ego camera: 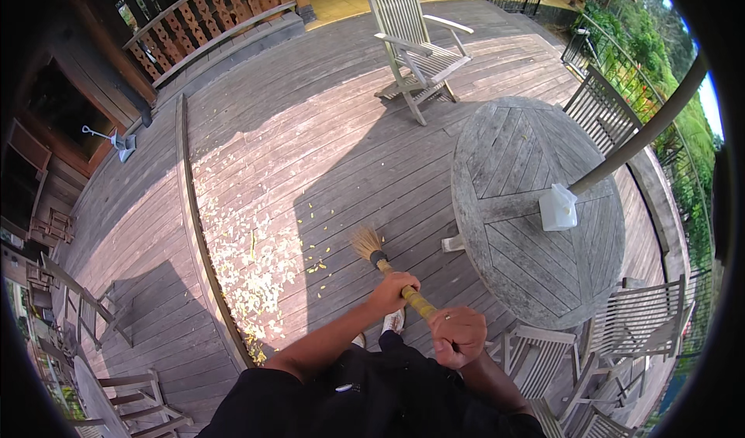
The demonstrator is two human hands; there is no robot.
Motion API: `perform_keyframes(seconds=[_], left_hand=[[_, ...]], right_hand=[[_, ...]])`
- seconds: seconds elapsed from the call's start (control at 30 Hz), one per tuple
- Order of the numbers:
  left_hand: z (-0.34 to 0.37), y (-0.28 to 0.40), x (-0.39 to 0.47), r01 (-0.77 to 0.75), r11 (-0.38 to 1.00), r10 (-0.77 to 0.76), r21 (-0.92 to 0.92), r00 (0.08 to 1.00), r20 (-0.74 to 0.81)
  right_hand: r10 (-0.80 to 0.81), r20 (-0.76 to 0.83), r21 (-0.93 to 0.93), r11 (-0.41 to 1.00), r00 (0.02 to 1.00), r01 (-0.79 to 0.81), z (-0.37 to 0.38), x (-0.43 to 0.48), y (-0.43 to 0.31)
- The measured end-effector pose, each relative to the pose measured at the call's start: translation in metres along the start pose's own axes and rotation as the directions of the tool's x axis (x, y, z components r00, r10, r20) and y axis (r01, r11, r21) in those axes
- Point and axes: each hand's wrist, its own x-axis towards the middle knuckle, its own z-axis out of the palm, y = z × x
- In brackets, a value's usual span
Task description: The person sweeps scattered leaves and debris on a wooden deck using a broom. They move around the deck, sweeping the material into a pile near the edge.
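Observation:
Both hands grip a stick broom with a yellowish, banded handle (420, 304). My left hand (394, 292) is wrapped around the handle lower down, closer to the bristles. Near the handle's upper end, my right hand (458, 336) is closed around it, a ring on one finger. The broom's fanned bristles (366, 241) are over the wooden deck (355, 176), pointing away from me; whether they touch it I cannot tell. Fallen yellow leaves (250, 263) lie scattered on the boards left of the bristles, thickest along a raised wooden strip (195, 234).
An oval wooden table (500, 205) with a white tissue box (557, 208) and a slanting pole stands at right, slatted chairs (538, 356) around it. A wooden armchair (416, 42) stands ahead. A long-handled dustpan (123, 144) is by the far-left wall. More furniture is at lower left.

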Motion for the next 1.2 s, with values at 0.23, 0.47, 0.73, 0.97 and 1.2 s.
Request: perform_keyframes(seconds=[0.23, 0.47, 0.73, 0.97, 1.2], left_hand=[[0.004, -0.121, 0.014, 0.193, 0.979, -0.197, 0.066, 0.978, 0.071], [-0.069, -0.101, -0.088, 0.389, 0.864, -0.382, 0.321, 0.920, -0.087], [-0.085, -0.064, 0.068, 0.034, 0.991, 0.005, 0.126, 0.956, -0.292], [-0.147, -0.173, 0.114, 0.293, 0.955, -0.276, 0.038, 0.931, -0.238], [-0.246, -0.195, 0.003, 0.583, 0.750, -0.457, 0.313, 0.798, -0.393]], right_hand=[[0.441, -0.003, -0.011, 0.898, 0.898, -0.441, 0.021, -0.016, 0.110], [0.420, 0.086, 0.376, 0.826, 0.903, -0.420, 0.036, -0.007, 0.134], [0.039, 0.195, 0.176, 0.982, 0.980, -0.073, 0.012, 0.120, 0.098], [0.210, 0.283, 0.016, 0.975, 0.936, -0.223, 0.073, 0.180, 0.223], [0.411, 0.359, 0.400, 0.743, 0.838, -0.536, 0.125, 0.213, 0.281]])
